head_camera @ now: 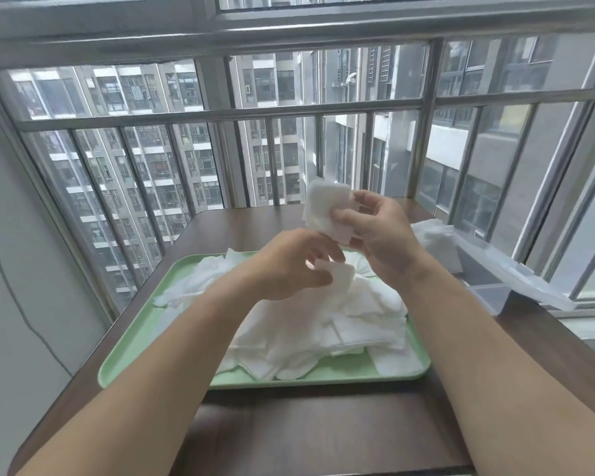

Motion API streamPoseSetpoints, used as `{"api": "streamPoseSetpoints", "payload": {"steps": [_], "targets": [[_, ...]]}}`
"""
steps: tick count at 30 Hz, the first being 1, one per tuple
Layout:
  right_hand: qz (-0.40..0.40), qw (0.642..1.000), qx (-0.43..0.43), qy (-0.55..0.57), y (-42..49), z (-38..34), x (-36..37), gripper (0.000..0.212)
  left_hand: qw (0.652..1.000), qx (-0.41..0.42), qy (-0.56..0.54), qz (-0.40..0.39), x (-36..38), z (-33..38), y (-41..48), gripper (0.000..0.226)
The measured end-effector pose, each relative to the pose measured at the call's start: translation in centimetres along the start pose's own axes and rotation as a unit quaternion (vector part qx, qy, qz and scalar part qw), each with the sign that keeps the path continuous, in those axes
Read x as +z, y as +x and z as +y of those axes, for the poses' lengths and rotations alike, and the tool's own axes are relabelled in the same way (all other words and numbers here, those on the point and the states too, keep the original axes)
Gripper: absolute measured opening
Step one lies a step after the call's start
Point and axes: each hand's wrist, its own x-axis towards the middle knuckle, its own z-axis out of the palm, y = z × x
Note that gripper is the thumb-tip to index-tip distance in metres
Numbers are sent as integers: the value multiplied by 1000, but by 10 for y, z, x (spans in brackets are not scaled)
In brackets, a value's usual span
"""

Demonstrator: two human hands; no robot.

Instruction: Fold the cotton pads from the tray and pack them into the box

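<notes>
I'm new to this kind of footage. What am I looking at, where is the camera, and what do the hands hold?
No machine here: a person's two bare hands, filmed by one wide camera worn on the head, looking down. On the brown wooden table sits a pale green plastic tray heaped with loose white cotton pads. The right hand holds up a small stack of white pads; the left hand pinches a single white pad. The clear plastic box, lid open, stands to the right.

Both bare forearms are reaching forward, the hands held close together. The left hand (294,266) is pinching a small white cotton pad (340,274); the right hand (383,235), slightly higher, is gripping a larger white cotton pad (323,209).
</notes>
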Motion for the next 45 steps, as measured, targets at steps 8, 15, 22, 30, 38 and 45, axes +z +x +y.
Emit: {"api": "streamPoseSetpoints", "payload": {"steps": [8,15,22,30,38,45], "targets": [[19,998,17,65,1,2,-3,28,908,-39,-403,107,-30,-9,-29,15],[-40,999,11,22,-7,6,8,21,896,-51,-404,176,-29,-15,-31,17],[-68,998,10,-17,-8,11,11,29,918,-44,-343,193,-20,-12,-30,10],[-142,989,18,-20,-14,8,13,37,922,-46,-302,238,-16,-15,-27,16],[-169,985,46,-4,-14,5,12,38,926,-42,-307,214,-17,-16,-27,40],[-123,990,58,27,-13,3,14,31,911,-43,-321,256,-16,-12,-30,13]]}}
